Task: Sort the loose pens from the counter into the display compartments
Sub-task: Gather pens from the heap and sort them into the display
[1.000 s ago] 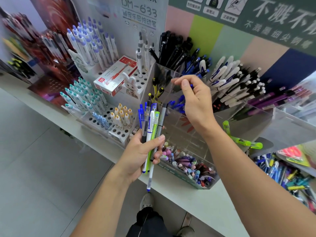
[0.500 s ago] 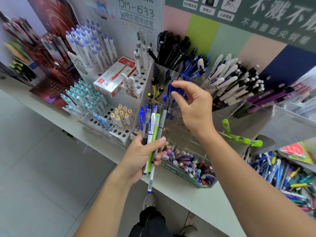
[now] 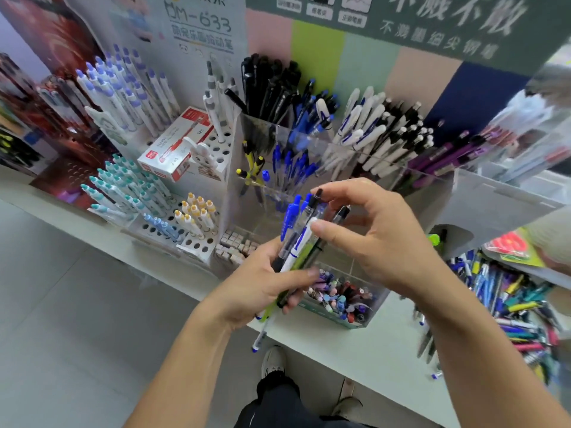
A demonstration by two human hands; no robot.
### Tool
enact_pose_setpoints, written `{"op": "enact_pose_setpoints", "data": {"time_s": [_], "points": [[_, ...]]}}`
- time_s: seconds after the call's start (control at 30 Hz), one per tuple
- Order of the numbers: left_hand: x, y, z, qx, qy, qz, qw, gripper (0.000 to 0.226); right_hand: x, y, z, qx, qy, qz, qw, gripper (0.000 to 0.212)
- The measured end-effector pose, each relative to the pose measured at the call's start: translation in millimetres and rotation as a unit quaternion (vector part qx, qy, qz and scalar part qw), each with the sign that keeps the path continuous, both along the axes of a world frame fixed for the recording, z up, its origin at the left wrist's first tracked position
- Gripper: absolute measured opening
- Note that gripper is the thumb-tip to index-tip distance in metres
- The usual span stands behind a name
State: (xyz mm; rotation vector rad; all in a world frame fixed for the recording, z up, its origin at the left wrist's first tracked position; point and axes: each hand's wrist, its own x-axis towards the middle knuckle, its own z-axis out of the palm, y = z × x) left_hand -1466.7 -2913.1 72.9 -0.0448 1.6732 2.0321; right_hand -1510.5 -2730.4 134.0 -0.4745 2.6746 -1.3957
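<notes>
A bundle of pens [image 3: 298,242] stood tilted in the left hand [image 3: 262,285], fanned upward to the right; blue-clipped, white, lime-green and dark barrels showed; the right hand [image 3: 370,239] met their upper ends, thumb on the white one; clear display compartments [image 3: 309,168] stood just beyond both hands, holding upright blue, black and white pens.

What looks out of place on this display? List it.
A red and white pen box lies tilted on the white peg-hole stand instead of standing among upright pens. At the right, loose pens lie in a jumbled pile on the counter.
</notes>
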Motion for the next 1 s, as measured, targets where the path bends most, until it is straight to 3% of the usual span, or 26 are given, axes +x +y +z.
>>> {"op": "enact_pose_setpoints", "data": {"time_s": [0.13,0.3,0.4,0.53,0.63,0.7,0.77,1.0], "points": [[-3,20,5,0.055,-0.039,-0.029,0.997,0.01,-2,23,2,-0.04,-0.014,-0.058,0.997,0.033],[-5,44,6,0.061,-0.064,-0.031,0.996,0.037,-1,46,0,-0.116,-0.129,-0.044,0.984,0.047],[-8,52,8,0.06,-0.065,-0.043,0.995,0.044,-3,58,0,-0.162,-0.144,-0.047,0.975,0.04],[-10,53,6,0.056,-0.067,-0.058,0.995,0.049,-6,77,22,-0.229,-0.077,-0.105,0.965,0.015],[-10,51,2,0.079,-0.07,-0.045,0.993,0.04,-3,100,46,-0.257,0.067,-0.168,0.949,0.013],[-10,51,-2,0.092,-0.075,-0.023,0.993,0.037,-1,117,55,-0.216,0.178,-0.202,0.939,0.014],[-9,51,-7,0.111,-0.079,-0.007,0.991,0.036,-1,127,48,-0.136,0.231,-0.209,0.941,0.017],[-7,59,-8,0.107,-0.079,0.065,0.989,0.05,-1,103,-16,0.047,0.197,-0.198,0.959,0.011]]}}
